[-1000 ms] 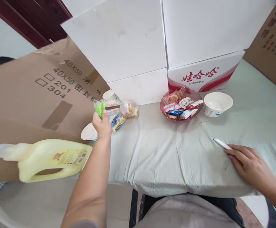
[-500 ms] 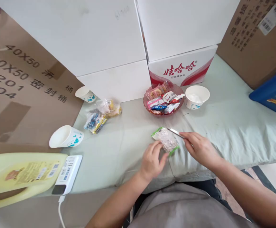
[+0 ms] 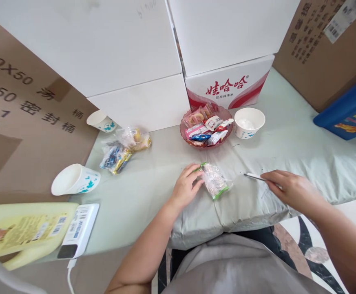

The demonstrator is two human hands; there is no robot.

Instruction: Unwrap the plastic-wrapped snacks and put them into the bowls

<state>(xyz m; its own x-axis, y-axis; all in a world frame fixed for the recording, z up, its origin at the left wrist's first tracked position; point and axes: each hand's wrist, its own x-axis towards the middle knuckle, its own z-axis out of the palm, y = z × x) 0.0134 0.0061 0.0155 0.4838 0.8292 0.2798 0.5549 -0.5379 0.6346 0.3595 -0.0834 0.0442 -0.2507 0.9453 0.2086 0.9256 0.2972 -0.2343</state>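
Observation:
A clear snack packet with green ends [image 3: 214, 180] lies on the pale green cloth [image 3: 153, 192] near the front edge. My left hand [image 3: 186, 186] rests on the packet's left end, fingertips touching it. My right hand [image 3: 290, 190] is off to the right, apart from the packet, and holds a thin white pen-like tool [image 3: 255, 177] pointing left.
A red glass dish of wrapped snacks [image 3: 206, 127] and a white paper bowl [image 3: 249, 122] stand behind. Loose snack packets [image 3: 123, 148] and two paper cups [image 3: 74, 179] lie at left. A yellow jug [image 3: 21, 230], a white device [image 3: 78, 230] and cardboard boxes ring the table.
My left hand carried the packet from the left pile to the cloth's front. My right hand touched the packet with the tool, then drew away to the right.

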